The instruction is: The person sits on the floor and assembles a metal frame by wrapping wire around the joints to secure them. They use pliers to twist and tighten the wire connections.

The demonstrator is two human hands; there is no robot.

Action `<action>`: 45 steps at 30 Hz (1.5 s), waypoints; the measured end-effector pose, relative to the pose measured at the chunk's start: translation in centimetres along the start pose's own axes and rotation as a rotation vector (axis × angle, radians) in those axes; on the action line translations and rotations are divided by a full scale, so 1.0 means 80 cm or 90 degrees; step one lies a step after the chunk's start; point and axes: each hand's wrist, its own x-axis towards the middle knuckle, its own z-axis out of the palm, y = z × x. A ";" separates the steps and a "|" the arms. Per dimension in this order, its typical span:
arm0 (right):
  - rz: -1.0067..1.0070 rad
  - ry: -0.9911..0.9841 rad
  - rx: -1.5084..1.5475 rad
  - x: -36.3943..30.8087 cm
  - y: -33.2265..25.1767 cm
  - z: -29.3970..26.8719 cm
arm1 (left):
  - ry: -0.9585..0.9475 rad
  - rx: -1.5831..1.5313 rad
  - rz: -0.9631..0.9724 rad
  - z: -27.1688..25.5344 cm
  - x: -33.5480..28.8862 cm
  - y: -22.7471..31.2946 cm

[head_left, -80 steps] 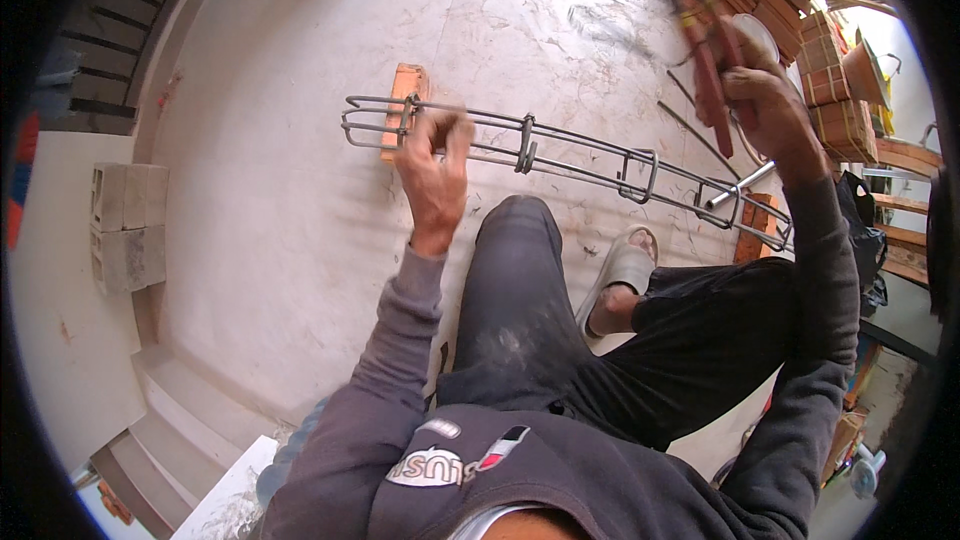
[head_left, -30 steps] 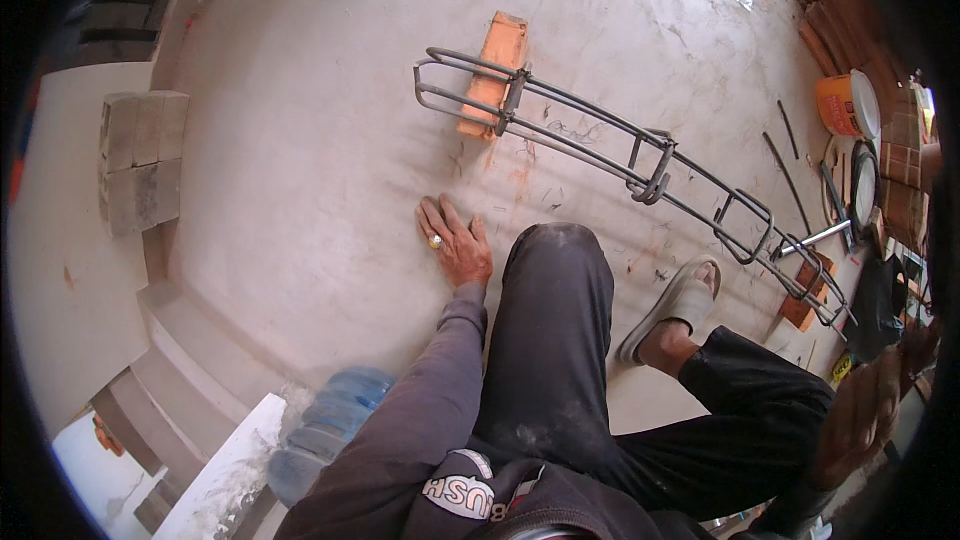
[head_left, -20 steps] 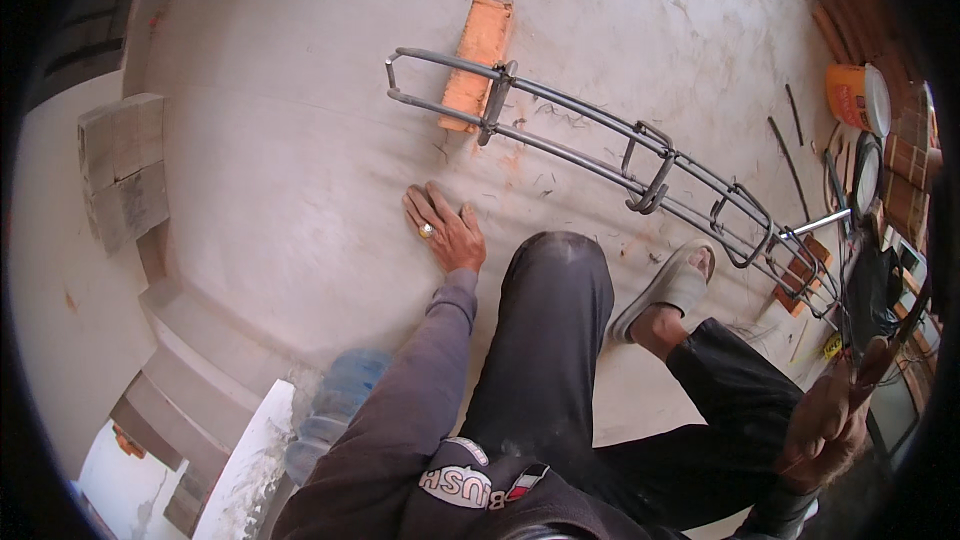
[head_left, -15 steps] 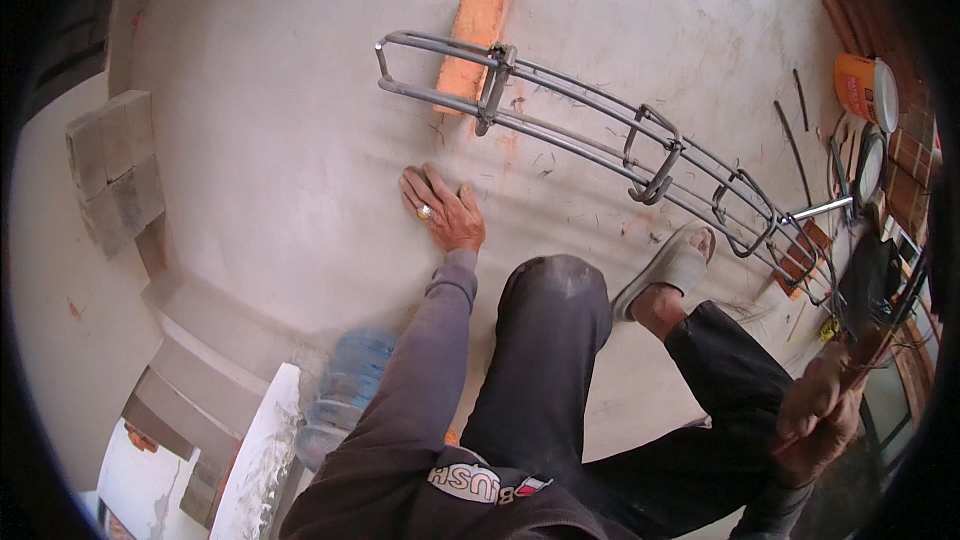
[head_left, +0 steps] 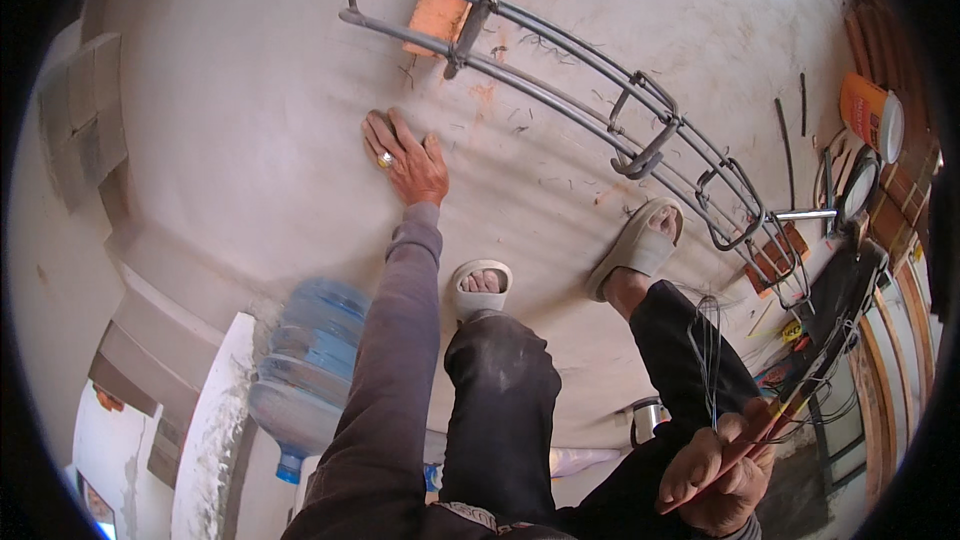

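Note:
My left hand (head_left: 405,160), with a ring on one finger, rests palm down on the pale floor, its fingers spread and nothing held. Ahead of it lies a long cage of steel rods (head_left: 560,105) joined by bent stirrups. One end of the cage lies across an orange brick (head_left: 440,15), the other by a second brick (head_left: 775,258). At the lower right, my right hand (head_left: 725,475) is closed round a red-handled tool (head_left: 755,445) that looks like pincers. Thin looped wires (head_left: 708,350) stick out from the same grip. The tool's far end blends into dark things behind.
A large blue water bottle (head_left: 310,360) lies left of my left arm. Grey blocks (head_left: 85,120) stand by the left wall. On the right are an orange bucket (head_left: 868,115) and loose rods (head_left: 785,150). Wire scraps dot the floor around the cage. A metal cup (head_left: 648,420) stands near my leg.
My view has shifted, and my left knee has moved back, baring that foot. My right hand has come inward with the tool and wires. My left hand stays flat on the floor.

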 end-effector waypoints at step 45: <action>-0.551 -0.201 -1.009 -0.270 -0.081 0.104 | -0.349 -1.013 -0.405 -0.810 -0.048 0.322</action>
